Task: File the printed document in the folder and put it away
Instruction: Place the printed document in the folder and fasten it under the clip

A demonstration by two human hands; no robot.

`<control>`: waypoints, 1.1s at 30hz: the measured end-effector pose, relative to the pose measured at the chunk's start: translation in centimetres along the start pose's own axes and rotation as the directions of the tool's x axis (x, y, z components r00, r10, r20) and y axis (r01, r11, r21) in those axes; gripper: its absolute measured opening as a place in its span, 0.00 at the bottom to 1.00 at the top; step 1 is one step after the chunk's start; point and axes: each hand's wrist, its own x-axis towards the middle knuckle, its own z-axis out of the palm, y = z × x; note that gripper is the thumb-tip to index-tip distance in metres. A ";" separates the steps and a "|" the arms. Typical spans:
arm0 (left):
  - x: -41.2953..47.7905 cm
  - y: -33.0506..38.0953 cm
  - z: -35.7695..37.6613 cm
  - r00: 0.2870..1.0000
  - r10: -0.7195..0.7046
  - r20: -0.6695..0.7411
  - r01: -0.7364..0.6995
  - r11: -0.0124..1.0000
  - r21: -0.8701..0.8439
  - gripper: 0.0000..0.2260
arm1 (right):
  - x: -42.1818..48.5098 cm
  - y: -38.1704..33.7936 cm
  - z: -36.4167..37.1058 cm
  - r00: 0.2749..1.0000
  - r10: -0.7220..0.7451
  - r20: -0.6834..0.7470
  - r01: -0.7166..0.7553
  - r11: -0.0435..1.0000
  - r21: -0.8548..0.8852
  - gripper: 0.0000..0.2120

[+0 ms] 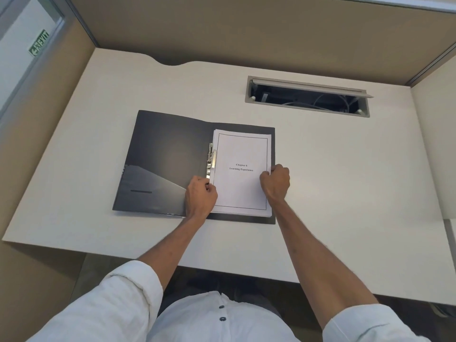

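Observation:
A black folder [167,156] lies open flat on the white desk [333,181]. A white printed document [240,154], headed "Chapter 6 Learning Experience", rests on the folder's right half. A metal clip [211,159] runs along the spine at the stack's left edge. My left hand [200,196] pinches the stack's lower left edge, just below the clip. At the right edge of the pages, my right hand [275,182] is curled in a fist with its fingers gripping the paper. The folder's left half carries a diagonal pocket [150,188].
An open cable tray [308,96] is sunk into the desk behind and to the right of the folder. Beige partition walls [246,28] close the desk in at the back and both sides. A curved cutout [172,62] notches the desk's rear edge.

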 end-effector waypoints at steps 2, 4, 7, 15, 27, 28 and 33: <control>-0.1 0.1 0.1 1.000 -0.004 -0.005 0.004 1.000 -0.004 0.11 | -0.1 -0.1 0.1 1.000 -0.009 0.006 0.009 1.000 0.000 0.12; 0.0 0.1 0.0 1.000 -0.004 -0.004 0.004 1.000 -0.003 0.11 | 0.3 -0.1 -0.2 1.000 -0.009 0.022 0.009 1.000 0.003 0.13; 0.3 -0.1 -0.2 1.000 0.003 -0.001 -0.003 1.000 0.001 0.13 | 1.0 0.2 -0.5 0.999 0.030 0.041 -0.032 0.998 0.055 0.15; 0.1 -3.9 -1.4 0.923 0.381 0.055 -0.384 0.896 0.223 0.27 | 2.4 -0.3 -1.8 0.999 -0.040 -0.028 0.042 0.996 0.076 0.18; -0.5 -5.9 -0.3 0.755 0.550 0.359 -0.651 0.693 0.309 0.52 | 7.8 -9.5 1.5 0.737 -0.503 0.451 0.668 0.640 -0.378 0.29; -0.5 -5.9 -0.3 0.760 0.545 0.354 -0.645 0.701 0.305 0.52 | 7.9 -9.9 2.0 0.721 -0.511 0.468 0.686 0.622 -0.378 0.29; -0.3 -6.1 0.0 0.796 0.510 0.325 -0.597 0.751 0.283 0.53 | 8.1 -11.2 3.7 0.698 -0.522 0.490 0.709 0.596 -0.376 0.28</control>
